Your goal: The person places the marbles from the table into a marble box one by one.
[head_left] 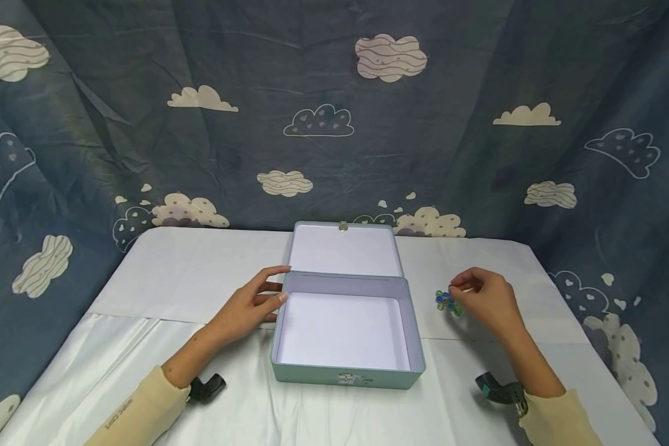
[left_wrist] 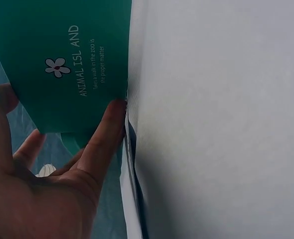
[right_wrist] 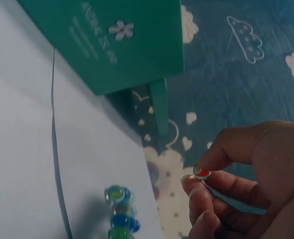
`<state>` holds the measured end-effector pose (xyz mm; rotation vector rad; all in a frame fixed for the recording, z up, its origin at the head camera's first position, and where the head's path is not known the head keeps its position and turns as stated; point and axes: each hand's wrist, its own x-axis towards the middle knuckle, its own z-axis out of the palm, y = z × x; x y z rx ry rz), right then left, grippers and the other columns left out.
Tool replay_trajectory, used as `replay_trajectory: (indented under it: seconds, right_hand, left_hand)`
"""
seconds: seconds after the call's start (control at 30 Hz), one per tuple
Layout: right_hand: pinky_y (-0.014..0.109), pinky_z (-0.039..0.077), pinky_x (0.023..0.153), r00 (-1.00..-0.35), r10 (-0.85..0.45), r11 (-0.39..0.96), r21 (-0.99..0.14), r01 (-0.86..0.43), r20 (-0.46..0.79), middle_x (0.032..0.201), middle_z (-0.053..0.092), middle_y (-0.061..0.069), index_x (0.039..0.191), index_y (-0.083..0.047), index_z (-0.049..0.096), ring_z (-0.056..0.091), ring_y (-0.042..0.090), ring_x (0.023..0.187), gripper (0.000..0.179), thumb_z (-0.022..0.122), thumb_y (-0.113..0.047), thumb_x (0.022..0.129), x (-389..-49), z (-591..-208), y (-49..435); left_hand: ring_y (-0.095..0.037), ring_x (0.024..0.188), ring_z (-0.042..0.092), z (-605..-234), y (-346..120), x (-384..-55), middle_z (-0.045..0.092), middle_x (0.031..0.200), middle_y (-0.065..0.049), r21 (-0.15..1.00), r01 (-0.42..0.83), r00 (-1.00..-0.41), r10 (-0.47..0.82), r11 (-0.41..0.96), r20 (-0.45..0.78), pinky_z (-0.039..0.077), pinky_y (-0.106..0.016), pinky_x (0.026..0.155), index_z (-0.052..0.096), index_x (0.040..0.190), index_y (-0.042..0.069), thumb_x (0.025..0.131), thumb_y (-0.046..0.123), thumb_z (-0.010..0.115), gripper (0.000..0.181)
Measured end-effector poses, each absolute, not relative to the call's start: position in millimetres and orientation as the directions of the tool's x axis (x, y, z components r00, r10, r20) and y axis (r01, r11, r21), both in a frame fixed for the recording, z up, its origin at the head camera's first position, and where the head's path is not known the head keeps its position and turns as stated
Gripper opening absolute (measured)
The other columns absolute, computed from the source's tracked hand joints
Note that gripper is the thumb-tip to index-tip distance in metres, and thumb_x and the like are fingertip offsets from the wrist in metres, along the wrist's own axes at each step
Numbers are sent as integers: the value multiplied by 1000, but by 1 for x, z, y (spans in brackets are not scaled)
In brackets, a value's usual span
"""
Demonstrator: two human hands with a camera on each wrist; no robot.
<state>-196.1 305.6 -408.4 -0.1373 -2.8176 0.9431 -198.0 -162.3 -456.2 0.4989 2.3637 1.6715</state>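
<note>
A green tin box (head_left: 348, 375) with pale inner walls stands with its lid (head_left: 345, 251) swung back. My left hand (head_left: 251, 306) is at its left side, fingers spread and fairly straight against the outer wall. In the left wrist view a fingertip (left_wrist: 118, 107) touches the printed green side near the table. To the box's right, my right hand (head_left: 487, 300) pinches a small thing, reddish in the right wrist view, between thumb and fingers. A string of blue and green glass beads (head_left: 445, 301) shows just below those fingertips. How the beads join the pinched part cannot be seen.
A white cloth (head_left: 228, 260) with creases covers the table. Behind and at both sides hangs a dark blue curtain (head_left: 245, 148) with a cloud pattern. Dark wrist devices (head_left: 206, 389) are worn at both sleeves.
</note>
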Motion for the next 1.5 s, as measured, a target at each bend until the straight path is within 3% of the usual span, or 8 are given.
replay_trajectory:
  seconds: [0.73,1.1,1.5]
  right_hand:
    - [24,49,57,-960,-44,720,-658,-222,276,92,75,4,103,-10,78,58,19,73,12,83,-10,93,-177,-404,269]
    - [23,44,55,-927,-150,690,-636,-346,343,81,65,-1,104,-14,79,54,15,68,19,83,-2,90,-169,-406,252]
    - [23,47,55,-911,-201,674,-624,-396,360,82,65,-3,103,-17,77,56,14,67,23,84,0,89,-170,-413,246]
  left_hand:
    - [-36,132,63,-458,-162,-198,56,149,-21,947,152,-917,397,283,29,65,-40,89,43,158,42,108,37,66,56]
    - [-36,134,62,-460,-164,-198,55,150,-20,951,152,-918,396,268,35,64,-41,90,43,159,40,108,37,66,57]
    - [-37,135,61,-460,-165,-198,55,150,-20,948,155,-917,397,279,33,64,-41,91,42,159,42,108,38,66,56]
